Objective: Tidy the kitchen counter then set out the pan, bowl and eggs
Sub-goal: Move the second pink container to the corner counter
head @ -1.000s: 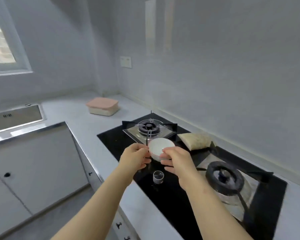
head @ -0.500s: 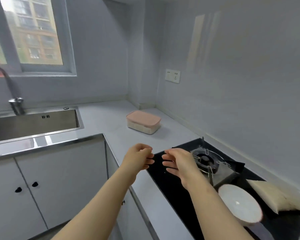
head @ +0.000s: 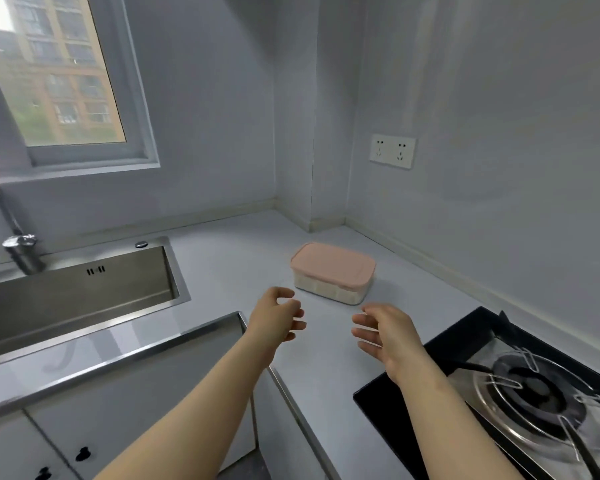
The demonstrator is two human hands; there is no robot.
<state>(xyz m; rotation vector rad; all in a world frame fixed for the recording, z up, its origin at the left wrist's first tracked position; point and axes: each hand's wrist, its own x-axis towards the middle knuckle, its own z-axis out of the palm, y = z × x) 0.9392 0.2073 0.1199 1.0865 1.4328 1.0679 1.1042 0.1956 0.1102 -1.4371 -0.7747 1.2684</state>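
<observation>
L hand (head: 278,318) & R hand (head: 383,329) both empty — fingers loosely curled, near pink-lidded container (head: 333,271).

The container (head: 333,277) has a plain pink lid over a translucent whitish base; the table (head: 229,271) is pale grey, the sink (head: 77,296) brushed silver steel, the hob (head: 465,344) glossy black, the socket (head: 392,151) white

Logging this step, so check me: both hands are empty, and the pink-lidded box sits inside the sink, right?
Not quite. The head view shows the pink-lidded box on the counter, not in the sink. The left hand and right hand are empty.
</observation>
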